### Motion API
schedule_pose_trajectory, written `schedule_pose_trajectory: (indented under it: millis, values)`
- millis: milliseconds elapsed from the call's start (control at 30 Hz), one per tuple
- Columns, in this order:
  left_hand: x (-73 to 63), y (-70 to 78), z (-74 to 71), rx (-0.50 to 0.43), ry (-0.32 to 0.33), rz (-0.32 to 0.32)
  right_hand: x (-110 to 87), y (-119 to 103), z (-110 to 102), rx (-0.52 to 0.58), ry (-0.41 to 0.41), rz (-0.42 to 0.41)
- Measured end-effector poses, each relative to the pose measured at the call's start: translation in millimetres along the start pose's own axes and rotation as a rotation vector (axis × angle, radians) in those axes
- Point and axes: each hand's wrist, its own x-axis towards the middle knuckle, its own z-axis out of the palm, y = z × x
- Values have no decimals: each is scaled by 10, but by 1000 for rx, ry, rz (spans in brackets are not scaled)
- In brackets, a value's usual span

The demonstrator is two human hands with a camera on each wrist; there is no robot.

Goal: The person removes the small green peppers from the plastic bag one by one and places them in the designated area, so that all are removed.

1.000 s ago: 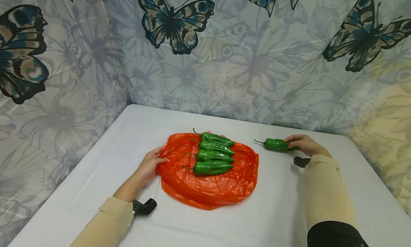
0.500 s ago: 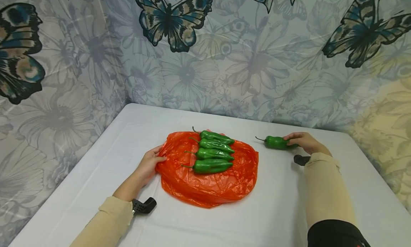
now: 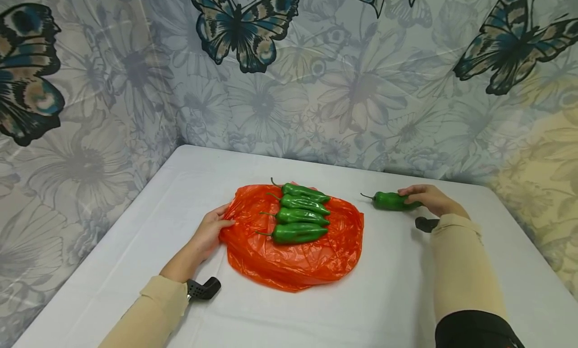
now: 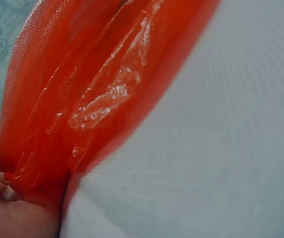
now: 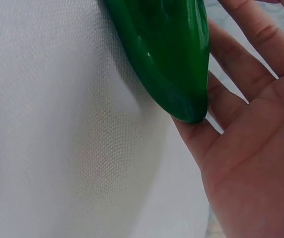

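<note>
An orange-red plastic bag (image 3: 298, 267) lies flattened on the white-covered table. Several long green peppers (image 3: 300, 233) are lined up on it, stems to the left. At the bag's left edge my left hand (image 3: 208, 233) pinches the plastic; the left wrist view has the gathered film (image 4: 42, 163) between thumb and fingers. Off to the right of the bag is one more green pepper (image 3: 387, 201). My right hand (image 3: 429, 200) holds that pepper by its tip end, covering part of it. Up close, the fingers (image 5: 241, 69) lie along the glossy pepper (image 5: 167, 54).
White cloth covers the table (image 3: 361, 308), whose far edge meets a patterned butterfly backdrop (image 3: 289, 107). Black wrist devices (image 3: 203, 289) are worn on both arms.
The right hand and its pepper have shifted very slightly to the right. The left hand, the bag and the lined-up peppers stay in place; the head view has tilted a little.
</note>
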Motion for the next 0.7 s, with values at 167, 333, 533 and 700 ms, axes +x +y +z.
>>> schedule_pose_trajectory:
  millis: [167,333,533,700]
  values:
    - [-1,1,4,10,-1,2,-11,-2,2,22,-7,-12]
    - [2,5,12,5,2,4,-29,8,-20,30,2,-6]
    - [-4,16,13,-10,-11,18,-81,7,-59,45,17,-24]
    - [-8,20,19,-10,-6,6,-128,1,-82,119,36,-37]
